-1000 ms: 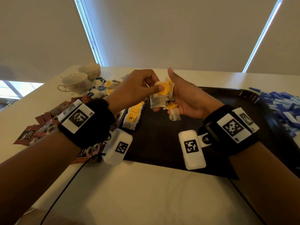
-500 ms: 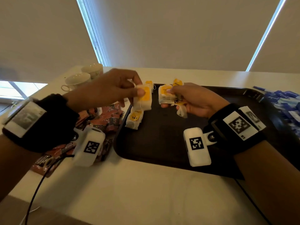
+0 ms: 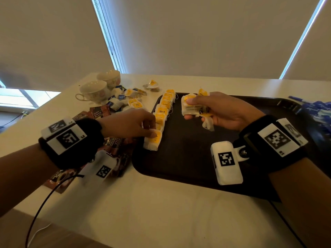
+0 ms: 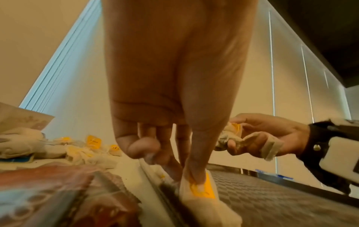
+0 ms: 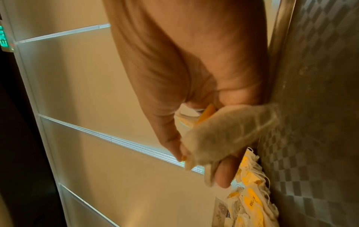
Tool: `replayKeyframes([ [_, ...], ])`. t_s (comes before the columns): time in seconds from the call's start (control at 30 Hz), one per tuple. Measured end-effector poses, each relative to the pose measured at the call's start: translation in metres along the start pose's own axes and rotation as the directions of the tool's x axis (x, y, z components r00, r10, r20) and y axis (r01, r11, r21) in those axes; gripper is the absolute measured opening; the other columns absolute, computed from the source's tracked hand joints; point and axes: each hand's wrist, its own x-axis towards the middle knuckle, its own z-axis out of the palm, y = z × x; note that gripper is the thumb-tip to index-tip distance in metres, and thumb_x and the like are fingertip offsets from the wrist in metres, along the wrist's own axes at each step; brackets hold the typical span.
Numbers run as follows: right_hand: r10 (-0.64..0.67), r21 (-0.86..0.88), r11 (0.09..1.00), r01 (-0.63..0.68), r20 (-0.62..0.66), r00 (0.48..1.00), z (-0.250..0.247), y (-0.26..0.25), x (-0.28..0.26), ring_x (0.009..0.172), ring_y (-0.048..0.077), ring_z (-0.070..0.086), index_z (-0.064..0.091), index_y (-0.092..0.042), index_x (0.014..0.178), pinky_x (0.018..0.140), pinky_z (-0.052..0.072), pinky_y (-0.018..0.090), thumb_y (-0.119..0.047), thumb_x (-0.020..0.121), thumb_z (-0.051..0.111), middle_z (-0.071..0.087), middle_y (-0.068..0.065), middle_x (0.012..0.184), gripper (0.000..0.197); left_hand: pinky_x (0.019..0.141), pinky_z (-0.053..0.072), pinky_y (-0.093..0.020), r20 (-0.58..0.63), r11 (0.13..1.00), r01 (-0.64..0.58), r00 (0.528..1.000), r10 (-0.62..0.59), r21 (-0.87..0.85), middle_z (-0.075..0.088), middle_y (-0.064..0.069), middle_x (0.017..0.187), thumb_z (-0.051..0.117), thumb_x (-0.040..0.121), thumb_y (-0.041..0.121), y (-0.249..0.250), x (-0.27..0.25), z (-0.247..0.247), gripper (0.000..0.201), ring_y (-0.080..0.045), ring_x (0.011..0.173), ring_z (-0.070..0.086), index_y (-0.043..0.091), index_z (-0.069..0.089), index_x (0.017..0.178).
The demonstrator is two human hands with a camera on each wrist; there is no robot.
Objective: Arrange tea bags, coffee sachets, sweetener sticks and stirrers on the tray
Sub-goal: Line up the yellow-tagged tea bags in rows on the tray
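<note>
One tea bag (image 3: 152, 141) pinched in my left hand (image 3: 129, 123) extends the row (image 3: 165, 104) along the tray (image 3: 188, 158) edge, my right hand (image 3: 220, 111) gripping the stack (image 3: 189, 108).

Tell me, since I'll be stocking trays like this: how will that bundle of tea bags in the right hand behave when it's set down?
Probably floppy: one bag droops loose below the right hand holding the stack of tea bags. Likely light, since a thumb-and-finger grip carries several. The stack may slump or fan apart once released; the row on the tray leans bag on bag.
</note>
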Motion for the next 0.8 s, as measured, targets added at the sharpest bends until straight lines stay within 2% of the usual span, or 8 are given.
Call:
replayKeyframes([
  [0.13,0.002,-0.006,1.000,-0.002,0.000,1.000,0.000,0.001,0.001,0.073,0.011,0.068,0.060,-0.008,0.110,0.043,0.046,0.015,-0.019,0.091,0.057,0.071,0.010,0.092,0.022,0.071,0.045,-0.017,-0.033,0.996,0.001,0.999,0.002,0.090,0.051,0.015,0.089,0.059,0.089,0.037,-0.004,0.005,0.004,0.021,-0.003,0.081,0.053,0.022,0.058,0.105],
  [0.27,0.004,-0.012,1.000,-0.004,-0.004,1.000,0.001,0.000,0.000,0.077,0.012,0.068,0.059,-0.008,0.112,0.044,0.047,0.014,-0.019,0.091,0.056,0.070,0.009,0.093,0.024,0.067,0.042,-0.014,-0.050,0.990,-0.043,0.997,0.050,0.138,0.050,0.017,0.086,0.059,0.090,0.034,-0.006,0.007,0.006,0.020,0.000,0.077,0.051,0.021,0.059,0.106],
  [0.37,0.006,-0.014,1.000,-0.006,-0.010,1.000,0.001,-0.001,-0.001,0.078,0.012,0.068,0.059,-0.009,0.111,0.044,0.047,0.015,-0.020,0.091,0.056,0.071,0.009,0.094,0.023,0.067,0.040,-0.014,-0.113,0.990,-0.060,0.991,0.074,0.124,0.050,0.020,0.085,0.064,0.087,0.033,-0.007,0.004,0.005,0.015,0.003,0.077,0.050,0.032,0.056,0.099],
  [0.47,0.010,-0.012,1.000,-0.010,-0.010,1.000,0.002,-0.001,0.000,0.078,0.012,0.068,0.059,-0.009,0.110,0.045,0.048,0.015,-0.020,0.091,0.057,0.070,0.010,0.095,0.023,0.068,0.043,-0.015,-0.199,0.991,-0.113,0.972,0.126,0.073,0.053,0.018,0.086,0.072,0.079,0.032,-0.003,-0.001,0.000,0.029,0.002,0.078,0.052,0.043,0.047,0.086],
  [0.57,0.014,-0.016,1.000,-0.015,-0.008,1.000,0.003,0.000,0.000,0.077,0.012,0.067,0.059,-0.009,0.109,0.045,0.048,0.014,-0.020,0.091,0.056,0.070,0.010,0.096,0.022,0.066,0.041,-0.010,-0.106,0.984,-0.156,0.981,0.165,0.089,0.052,0.017,0.088,0.073,0.078,0.028,0.004,-0.007,0.000,0.022,0.001,0.077,0.051,0.033,0.057,0.092],
  [0.63,0.018,-0.019,1.000,-0.018,-0.001,1.000,0.004,-0.001,-0.001,0.077,0.012,0.067,0.059,-0.008,0.110,0.045,0.048,0.015,-0.020,0.091,0.056,0.070,0.010,0.095,0.023,0.070,0.040,-0.005,-0.034,0.971,-0.182,0.981,0.190,0.154,0.049,0.018,0.092,0.070,0.081,0.027,0.005,-0.008,0.004,0.022,0.002,0.082,0.050,0.028,0.061,0.101],
  [0.8,0.022,0.011,1.000,-0.022,0.006,1.000,0.004,-0.001,-0.002,0.079,0.014,0.069,0.059,-0.012,0.110,0.044,0.048,0.015,-0.024,0.092,0.053,0.070,0.009,0.096,0.022,0.075,0.041,-0.005,0.006,0.967,-0.172,0.985,0.174,0.188,0.052,0.013,0.102,0.067,0.086,0.021,0.001,-0.003,0.011,0.026,-0.002,0.094,0.054,0.023,0.062,0.112],
])
